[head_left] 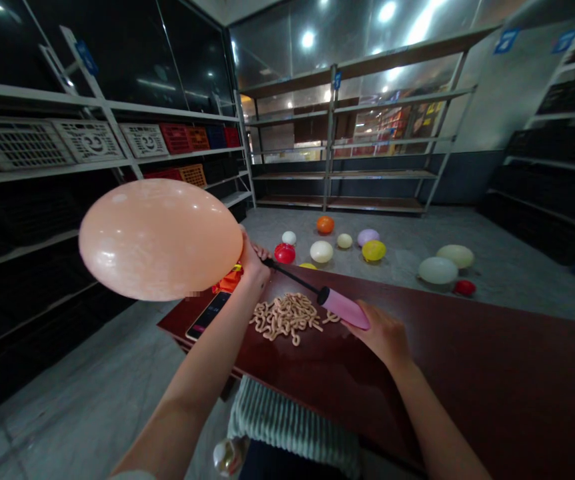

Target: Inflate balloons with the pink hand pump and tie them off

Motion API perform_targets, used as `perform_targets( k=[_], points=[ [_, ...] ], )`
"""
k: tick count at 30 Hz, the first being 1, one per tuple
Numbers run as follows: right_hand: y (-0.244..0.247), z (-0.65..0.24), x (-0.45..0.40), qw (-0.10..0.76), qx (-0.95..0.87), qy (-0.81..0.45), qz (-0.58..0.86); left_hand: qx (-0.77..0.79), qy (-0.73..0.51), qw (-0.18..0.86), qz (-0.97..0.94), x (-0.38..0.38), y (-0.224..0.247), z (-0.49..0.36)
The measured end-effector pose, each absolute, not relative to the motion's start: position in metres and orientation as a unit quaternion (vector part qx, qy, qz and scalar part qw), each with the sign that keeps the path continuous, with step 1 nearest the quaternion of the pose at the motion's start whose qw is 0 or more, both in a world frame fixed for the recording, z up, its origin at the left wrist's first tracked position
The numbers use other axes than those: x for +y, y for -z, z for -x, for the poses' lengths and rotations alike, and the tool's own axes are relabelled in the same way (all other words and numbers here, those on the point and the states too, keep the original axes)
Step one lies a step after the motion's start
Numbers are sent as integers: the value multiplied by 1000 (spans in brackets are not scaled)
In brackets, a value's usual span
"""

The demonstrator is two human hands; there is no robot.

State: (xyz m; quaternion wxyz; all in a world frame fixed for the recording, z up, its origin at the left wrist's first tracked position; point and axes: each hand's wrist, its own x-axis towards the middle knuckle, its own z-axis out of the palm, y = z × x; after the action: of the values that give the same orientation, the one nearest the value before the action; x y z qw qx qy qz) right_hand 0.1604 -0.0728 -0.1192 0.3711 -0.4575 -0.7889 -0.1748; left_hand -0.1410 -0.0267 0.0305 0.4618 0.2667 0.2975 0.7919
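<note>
A large inflated peach balloon (160,239) fills the left of the view, its neck end at my left hand (255,260). The fingers of that hand are wrapped round the balloon's neck and the tip of a hand pump. The pump (345,309) has a pink barrel and a black rod, which is drawn out. My right hand (381,333) grips the far end of the pink barrel. Beneath the rod, a pile of curly beige pieces (287,315) lies on the dark red table (457,353).
On the table's left end are a phone (210,315) and an orange-red packet (228,280). Several balloons, including an orange one (325,225), lie on the floor beyond. Shelves (332,140) with crates at left (87,140) line the room.
</note>
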Motion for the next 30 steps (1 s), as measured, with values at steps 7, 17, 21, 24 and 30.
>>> perform_targets(
  k=[7, 17, 21, 24, 30],
  points=[
    [114, -163, -80, 394, -765, 108, 497, 273, -812, 456, -242, -24, -63, 106],
    [108, -159, -82, 384, -692, -1, 611, 269, -754, 526, -288, 5, -51, 10],
    [109, -162, -81, 353, -671, -5, 652, 313, -733, 533, -284, 7, -18, -32],
    [105, -161, -84, 327, -685, -5, 651, 322, -729, 539, -274, 3, -6, -39],
    [83, -128, -95, 325, -761, 43, 559, 333, -737, 537, -241, -18, 4, -15]
  ],
)
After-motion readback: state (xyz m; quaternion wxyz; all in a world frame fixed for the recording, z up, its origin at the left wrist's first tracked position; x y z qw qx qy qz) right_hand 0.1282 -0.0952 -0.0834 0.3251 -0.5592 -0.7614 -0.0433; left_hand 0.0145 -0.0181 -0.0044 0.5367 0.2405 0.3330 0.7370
